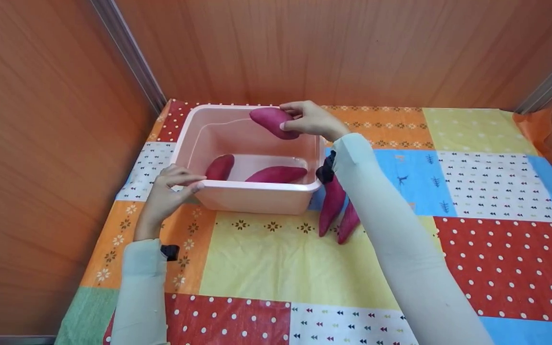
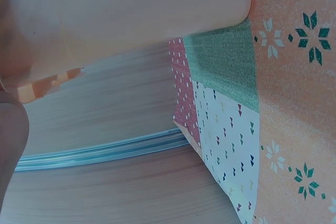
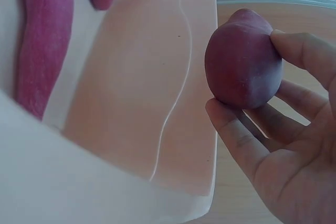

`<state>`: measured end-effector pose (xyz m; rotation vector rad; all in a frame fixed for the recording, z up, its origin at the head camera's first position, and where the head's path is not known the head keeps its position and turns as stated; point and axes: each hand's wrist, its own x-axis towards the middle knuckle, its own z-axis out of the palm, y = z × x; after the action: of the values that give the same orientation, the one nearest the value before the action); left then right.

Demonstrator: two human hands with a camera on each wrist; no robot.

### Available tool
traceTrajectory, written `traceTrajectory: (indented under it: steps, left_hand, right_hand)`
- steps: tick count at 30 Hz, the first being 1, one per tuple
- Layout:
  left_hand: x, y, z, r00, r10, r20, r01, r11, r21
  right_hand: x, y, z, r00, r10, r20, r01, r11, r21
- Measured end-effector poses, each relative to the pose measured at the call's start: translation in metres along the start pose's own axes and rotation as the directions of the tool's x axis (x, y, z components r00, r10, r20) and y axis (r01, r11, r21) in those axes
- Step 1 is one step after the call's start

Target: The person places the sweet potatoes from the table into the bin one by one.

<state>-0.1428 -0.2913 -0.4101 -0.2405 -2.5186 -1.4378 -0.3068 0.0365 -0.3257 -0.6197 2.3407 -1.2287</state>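
My right hand [image 1: 312,120] holds a purple-skinned sweet potato [image 1: 272,122] above the far right part of a pink plastic bin [image 1: 257,196]. In the right wrist view, the thumb and fingers pinch the sweet potato [image 3: 244,59] by one end. At the bin's near left corner, my left hand [image 1: 168,189] grips the rim between thumb and fingers. Inside the bin lie two more sweet potatoes, a short one [image 1: 220,167] at the left and a longer one [image 1: 278,174] toward the right. The left wrist view catches only part of a finger [image 2: 11,135] beside the bin wall.
Two sweet potatoes lie on the cloth right of the bin, one [image 1: 332,206] beside the other [image 1: 349,224], partly covered by the right forearm. A patchwork tablecloth [image 1: 300,254] covers the table. Wood-grain panels [image 1: 333,52] stand behind and at the sides.
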Motion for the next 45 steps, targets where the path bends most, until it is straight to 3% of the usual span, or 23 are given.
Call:
traceTrajectory:
  steps: [13,30,40,45]
  left_hand:
    - [0.000,0.000,0.001,1.000,-0.004,-0.009,0.004,1.000,0.000]
    - [0.000,0.003,0.002,1.000,-0.014,-0.014,0.014,1.000,-0.016]
    - [-0.004,0.023,0.003,1.000,-0.003,-0.020,0.003,1.000,-0.020]
    - [-0.001,0.011,0.002,1.000,-0.020,-0.016,0.019,1.000,-0.019]
  right_hand:
    - [0.007,-0.003,0.006,0.999,0.031,0.024,-0.032,0.999,0.024]
    - [0.013,-0.001,0.007,0.997,0.067,0.036,-0.066,0.998,-0.023]
    - [0.015,-0.002,0.008,0.996,0.087,0.037,-0.085,0.995,-0.053]
    - [0.015,-0.003,0.007,0.995,0.096,0.041,-0.094,0.994,-0.056]
